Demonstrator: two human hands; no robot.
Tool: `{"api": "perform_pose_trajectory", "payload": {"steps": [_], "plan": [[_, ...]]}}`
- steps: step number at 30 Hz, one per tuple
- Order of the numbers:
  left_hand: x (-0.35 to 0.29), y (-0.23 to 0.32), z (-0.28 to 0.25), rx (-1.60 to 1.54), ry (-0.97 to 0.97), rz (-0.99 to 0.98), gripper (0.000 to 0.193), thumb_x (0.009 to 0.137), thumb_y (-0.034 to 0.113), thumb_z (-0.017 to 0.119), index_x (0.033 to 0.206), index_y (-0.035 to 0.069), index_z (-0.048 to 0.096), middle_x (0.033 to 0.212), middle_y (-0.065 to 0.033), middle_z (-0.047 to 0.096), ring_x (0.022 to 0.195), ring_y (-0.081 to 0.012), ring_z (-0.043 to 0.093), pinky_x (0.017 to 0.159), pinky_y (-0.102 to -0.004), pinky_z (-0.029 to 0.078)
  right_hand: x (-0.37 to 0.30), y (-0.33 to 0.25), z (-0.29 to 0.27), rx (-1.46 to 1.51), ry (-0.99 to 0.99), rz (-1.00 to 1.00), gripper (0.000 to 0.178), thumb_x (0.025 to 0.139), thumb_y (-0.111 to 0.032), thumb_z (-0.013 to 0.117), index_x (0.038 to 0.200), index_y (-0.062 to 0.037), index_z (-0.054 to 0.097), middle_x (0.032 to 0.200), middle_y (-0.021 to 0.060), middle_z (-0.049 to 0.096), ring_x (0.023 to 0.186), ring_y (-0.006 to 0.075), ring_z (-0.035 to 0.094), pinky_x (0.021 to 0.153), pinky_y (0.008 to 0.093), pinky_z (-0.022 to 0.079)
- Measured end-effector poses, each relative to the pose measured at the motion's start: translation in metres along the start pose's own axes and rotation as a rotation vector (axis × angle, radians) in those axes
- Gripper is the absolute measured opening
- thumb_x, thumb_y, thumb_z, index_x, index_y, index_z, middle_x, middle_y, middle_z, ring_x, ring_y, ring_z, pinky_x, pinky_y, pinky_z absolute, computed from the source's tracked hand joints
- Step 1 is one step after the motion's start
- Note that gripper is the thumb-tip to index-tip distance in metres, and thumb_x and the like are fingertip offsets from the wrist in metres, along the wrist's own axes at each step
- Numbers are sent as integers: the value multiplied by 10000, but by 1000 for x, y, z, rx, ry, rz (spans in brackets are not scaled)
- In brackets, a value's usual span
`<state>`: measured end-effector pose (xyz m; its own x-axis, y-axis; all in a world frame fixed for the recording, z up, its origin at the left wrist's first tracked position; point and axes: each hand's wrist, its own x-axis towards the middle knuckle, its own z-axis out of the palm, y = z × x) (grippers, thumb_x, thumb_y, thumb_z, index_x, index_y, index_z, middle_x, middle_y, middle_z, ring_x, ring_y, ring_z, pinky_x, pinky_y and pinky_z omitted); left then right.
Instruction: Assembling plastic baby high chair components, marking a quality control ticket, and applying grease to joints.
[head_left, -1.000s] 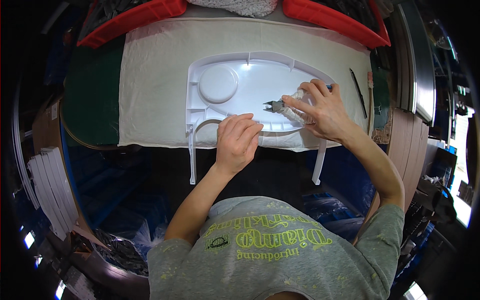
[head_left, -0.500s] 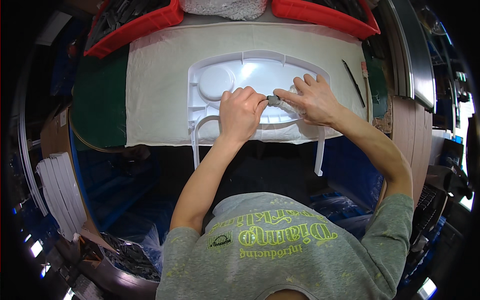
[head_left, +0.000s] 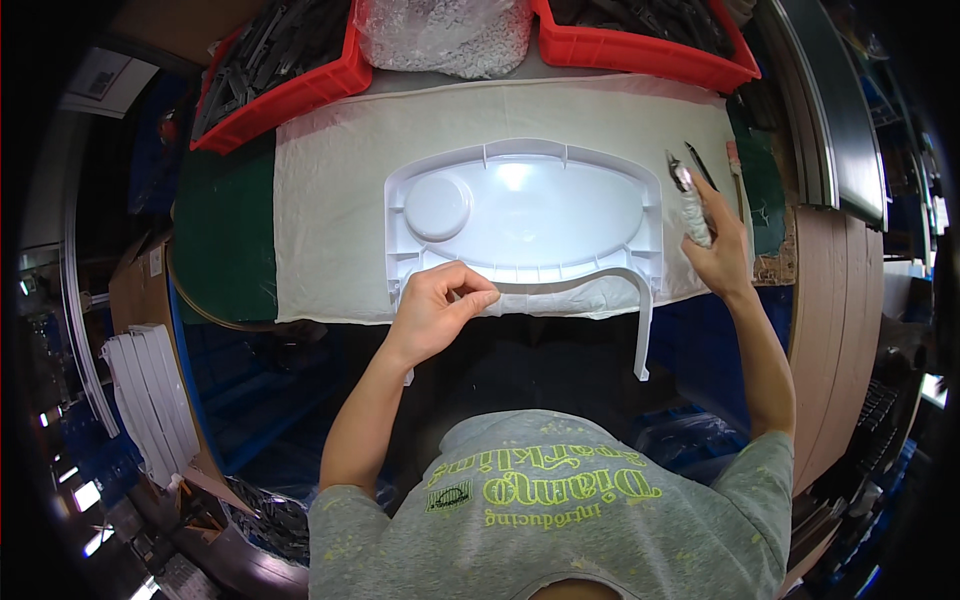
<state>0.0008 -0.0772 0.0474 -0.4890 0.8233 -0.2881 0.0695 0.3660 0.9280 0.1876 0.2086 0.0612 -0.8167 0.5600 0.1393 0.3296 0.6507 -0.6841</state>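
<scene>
A white plastic tray [head_left: 550, 215] with ribbed edges, a round raised area at its left and two curved legs at the near side lies on the cloth-covered table. My left hand [head_left: 440, 308] is over its near left edge, thumb and forefinger pinched together; anything between them is too small to make out. To the right of the tray, my right hand [head_left: 722, 245] is closed around a pair of pliers [head_left: 692, 212] with white-wrapped handles, the metal jaws pointing away from me. A thin black pen-like tool [head_left: 696, 158] lies just beyond that hand, partly hidden by it.
Two red bins [head_left: 290, 100] of dark grey parts stand along the far edge, with a clear bag of white pieces [head_left: 445, 35] between them. A stick with a reddish end [head_left: 733, 160] lies at the right. The pale cloth [head_left: 330, 200] covers a green tabletop [head_left: 225, 240].
My hands have drawn apart. The left moved nearer to me, away from the grey piece's former spot; the right swung out to the right with the pliers. The small grey piece no longer shows.
</scene>
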Motion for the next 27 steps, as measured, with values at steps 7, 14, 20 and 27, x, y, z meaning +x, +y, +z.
{"api": "perform_pose_trajectory", "payload": {"steps": [7, 14, 20, 27], "plan": [[126, 82, -76, 304, 793, 591, 225, 812, 110, 633, 999, -15, 636, 897, -65, 646, 820, -109, 575, 774, -241, 444, -26, 25, -13, 7, 84, 10, 663, 604, 70, 517, 1257, -32, 463, 1095, 121, 563, 923, 179, 564, 770, 260, 457], [92, 44, -14, 184, 421, 372, 181, 810, 89, 620, 966, 2, 649, 902, -84, 643, 833, -134, 586, 763, -249, 443, -25, 83, -56, -270, 337, 180, 646, 668, -32, 585, 1293, -122, 449, 1097, 119, 558, 958, 247, 577, 817, 337, 450], [31, 5, 25, 443, 184, 437, 181, 736, 68, 665, 908, 12, 649, 881, -88, 613, 808, -220, 574, 732, -323, 446, -4, 147, -80, -675, 304, 375, 578, 740, -301, 624, 1281, -172, 464, 1049, 127, 557, 978, 297, 535, 834, 414, 409], [21, -9, 39, 670, 230, 542, 287, 613, 90, 721, 889, 76, 643, 860, -37, 569, 863, -216, 523, 724, -338, 363, 1, 131, -65, -808, 415, 139, 410, 736, -354, 626, 1063, -108, 626, 987, 100, 587, 940, 268, 536, 879, 406, 346]]}}
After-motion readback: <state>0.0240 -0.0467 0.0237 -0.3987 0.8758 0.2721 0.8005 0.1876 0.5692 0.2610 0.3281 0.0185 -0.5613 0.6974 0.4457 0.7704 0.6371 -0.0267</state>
